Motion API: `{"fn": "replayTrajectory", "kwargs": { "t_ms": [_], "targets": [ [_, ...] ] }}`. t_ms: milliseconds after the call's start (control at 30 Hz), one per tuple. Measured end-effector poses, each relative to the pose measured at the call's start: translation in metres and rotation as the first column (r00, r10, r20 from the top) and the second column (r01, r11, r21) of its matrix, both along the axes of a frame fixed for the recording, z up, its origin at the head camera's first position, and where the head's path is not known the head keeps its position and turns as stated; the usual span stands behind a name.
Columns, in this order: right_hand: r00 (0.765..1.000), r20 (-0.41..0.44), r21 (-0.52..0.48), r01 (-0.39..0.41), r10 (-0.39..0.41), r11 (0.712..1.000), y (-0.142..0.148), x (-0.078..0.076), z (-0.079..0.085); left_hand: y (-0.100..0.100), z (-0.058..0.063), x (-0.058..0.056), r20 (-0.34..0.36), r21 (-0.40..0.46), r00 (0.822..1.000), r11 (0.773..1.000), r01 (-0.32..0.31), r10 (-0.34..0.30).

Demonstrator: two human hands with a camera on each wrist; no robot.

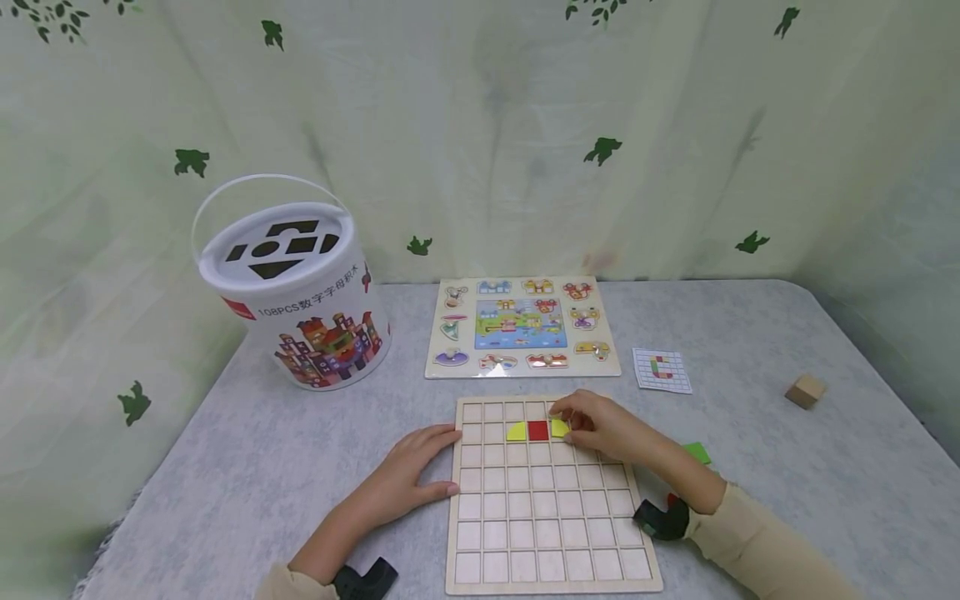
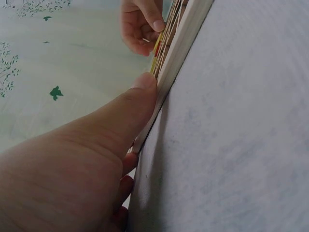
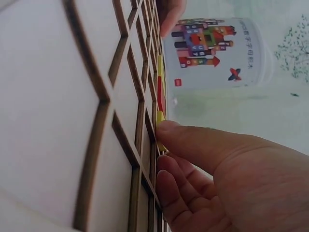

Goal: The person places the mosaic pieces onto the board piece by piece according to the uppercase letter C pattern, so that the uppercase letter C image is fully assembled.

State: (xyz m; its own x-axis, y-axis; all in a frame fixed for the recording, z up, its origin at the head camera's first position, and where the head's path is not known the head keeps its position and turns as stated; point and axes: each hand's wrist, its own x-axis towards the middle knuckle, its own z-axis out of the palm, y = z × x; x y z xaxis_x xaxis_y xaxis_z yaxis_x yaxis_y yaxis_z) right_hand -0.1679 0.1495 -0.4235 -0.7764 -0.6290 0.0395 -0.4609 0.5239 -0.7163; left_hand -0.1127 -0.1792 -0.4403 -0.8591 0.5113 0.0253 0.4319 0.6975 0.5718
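Note:
A wooden grid board lies on the table in front of me. Near its far end, a yellow quarter-round tile and a red square tile sit side by side in cells. My right hand pinches a second yellow quarter-round tile at the cell right of the red one. The right wrist view shows its thumb on that yellow tile, close against the grid. My left hand rests against the board's left edge, fingers extended. In the left wrist view its thumb touches the board's rim.
Behind the board lies a picture puzzle, with a small pattern card to its right. A lidded white bucket stands at the back left. A wooden block is far right; a green tile lies beside my right forearm.

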Motion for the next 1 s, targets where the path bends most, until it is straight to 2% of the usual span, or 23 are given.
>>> {"fn": "replayTrajectory", "kwargs": {
  "t_ms": [167,400,667,833,1000],
  "targets": [
    [1.000,-0.021,0.004,-0.006,0.006,1.000,0.000,0.000,-0.001,0.000,0.000,0.000,-0.001,-0.001,1.000,1.000,0.000,0.000],
    [1.000,-0.002,-0.015,-0.019,0.019,1.000,0.001,0.000,-0.003,0.000,0.000,0.000,-0.002,-0.003,1.000,1.000,-0.001,0.001],
    [0.999,-0.027,0.084,-0.040,0.043,0.996,0.000,0.003,0.004,0.000,0.001,0.000,0.002,-0.002,1.000,1.000,-0.003,0.003],
    [1.000,0.013,0.063,0.015,-0.016,0.998,0.010,0.010,0.017,0.001,0.001,0.000,0.004,-0.003,1.000,1.000,-0.003,0.003],
    [0.994,-0.041,0.008,0.100,-0.100,0.995,0.037,0.022,0.032,0.000,0.000,0.000,-0.011,-0.001,1.000,1.000,-0.001,0.001]
  ]
}}
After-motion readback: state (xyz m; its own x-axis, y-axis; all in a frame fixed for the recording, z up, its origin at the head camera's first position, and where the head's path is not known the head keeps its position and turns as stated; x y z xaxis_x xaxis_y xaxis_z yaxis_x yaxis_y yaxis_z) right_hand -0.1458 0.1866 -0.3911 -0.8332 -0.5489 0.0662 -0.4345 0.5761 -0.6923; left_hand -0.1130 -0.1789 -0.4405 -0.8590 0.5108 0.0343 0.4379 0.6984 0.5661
